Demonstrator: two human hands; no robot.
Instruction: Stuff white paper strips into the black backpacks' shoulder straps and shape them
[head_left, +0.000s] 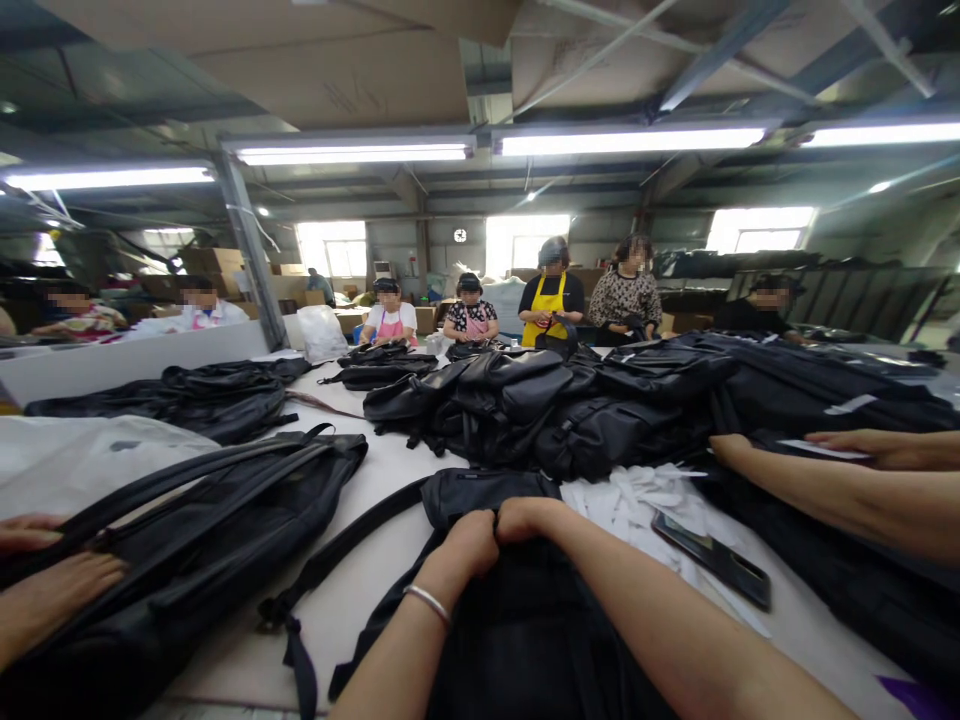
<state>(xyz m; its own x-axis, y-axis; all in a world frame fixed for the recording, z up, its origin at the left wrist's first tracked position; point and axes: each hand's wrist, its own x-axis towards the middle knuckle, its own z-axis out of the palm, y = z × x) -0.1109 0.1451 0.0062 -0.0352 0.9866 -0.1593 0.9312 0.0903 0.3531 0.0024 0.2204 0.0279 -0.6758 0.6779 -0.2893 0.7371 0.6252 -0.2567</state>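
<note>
A black backpack (pixel 525 620) lies on the white table (pixel 397 450) right in front of me. My left hand (pixel 469 545), with a silver bracelet on the wrist, is closed on the backpack's upper part. My right hand (pixel 529 518) is closed on the same spot, touching the left one. What lies under the fingers is hidden.
A heap of black backpacks (pixel 570 405) fills the table's middle. Another backpack (pixel 217 540) lies at left under a co-worker's hands (pixel 52 585). A co-worker's arms (pixel 817 470) reach in from the right. A phone (pixel 712 555) lies on white papers (pixel 637 500). Several people stand at the far end.
</note>
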